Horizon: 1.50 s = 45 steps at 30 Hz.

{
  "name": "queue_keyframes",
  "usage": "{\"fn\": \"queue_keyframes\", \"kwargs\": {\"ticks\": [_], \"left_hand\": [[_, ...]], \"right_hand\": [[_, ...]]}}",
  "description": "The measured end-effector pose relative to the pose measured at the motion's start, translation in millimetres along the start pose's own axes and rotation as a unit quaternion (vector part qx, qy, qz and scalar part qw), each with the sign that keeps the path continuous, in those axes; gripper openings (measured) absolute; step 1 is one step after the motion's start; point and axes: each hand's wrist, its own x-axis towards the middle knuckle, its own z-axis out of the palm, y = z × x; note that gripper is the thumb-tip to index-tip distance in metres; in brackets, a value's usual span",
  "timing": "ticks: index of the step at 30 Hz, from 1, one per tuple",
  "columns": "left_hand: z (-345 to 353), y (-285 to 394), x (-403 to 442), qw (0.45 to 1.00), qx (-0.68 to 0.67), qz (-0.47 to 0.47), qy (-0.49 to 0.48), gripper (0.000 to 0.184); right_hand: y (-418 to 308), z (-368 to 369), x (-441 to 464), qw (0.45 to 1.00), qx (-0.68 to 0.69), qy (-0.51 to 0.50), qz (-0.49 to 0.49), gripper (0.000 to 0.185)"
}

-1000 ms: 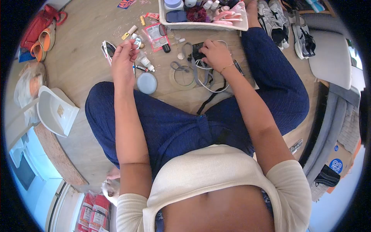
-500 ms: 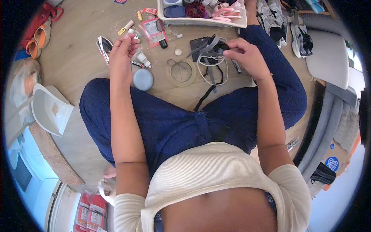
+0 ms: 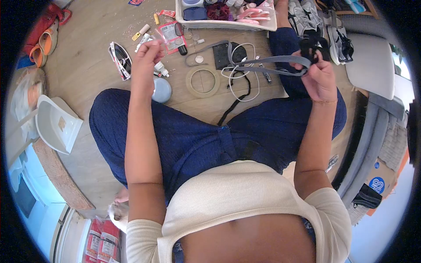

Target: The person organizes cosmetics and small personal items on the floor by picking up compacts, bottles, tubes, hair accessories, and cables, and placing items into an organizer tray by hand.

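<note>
Much floor [image 3: 94, 65] between dustpan [image 3: 50, 122] and half-curled left hand [image 3: 147, 57], hold unclear, right hand [image 3: 322, 81] closed round grey strap [image 3: 287, 59]

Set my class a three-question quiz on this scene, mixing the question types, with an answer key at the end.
1. Multiple choice: what does the right hand hold?
A) a dustpan
B) a grey strap
C) sunglasses

2. True or false: the roll of tape lies flat on the floor, outside the white basket.

3. Short answer: which of the person's forearms is nearer to the round pale-blue case?

Key:
1. B
2. True
3. The left forearm
</note>
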Motion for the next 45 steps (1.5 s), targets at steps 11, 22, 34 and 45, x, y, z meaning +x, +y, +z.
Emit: {"fn": "queue_keyframes", "kwargs": {"ticks": [11, 22, 34, 45], "left_hand": [[152, 7, -71, 0.859, 0.252, 0.314, -0.318, 0.057], [69, 34, -46, 0.916, 0.247, 0.067, -0.310, 0.022], [72, 19, -55, 0.919, 0.280, 0.176, -0.215, 0.022], [130, 175, -111, 0.885, 0.015, 0.466, -0.001, 0.032]], "right_hand": [[-66, 54, -1, 0.948, -0.030, -0.175, -0.263, 0.035], [101, -15, -11, 0.800, -0.541, 0.036, 0.255, 0.030], [138, -11, 2, 0.643, -0.709, -0.003, 0.288, 0.032], [-66, 51, -49, 0.925, -0.323, 0.185, -0.070, 0.026]]}}
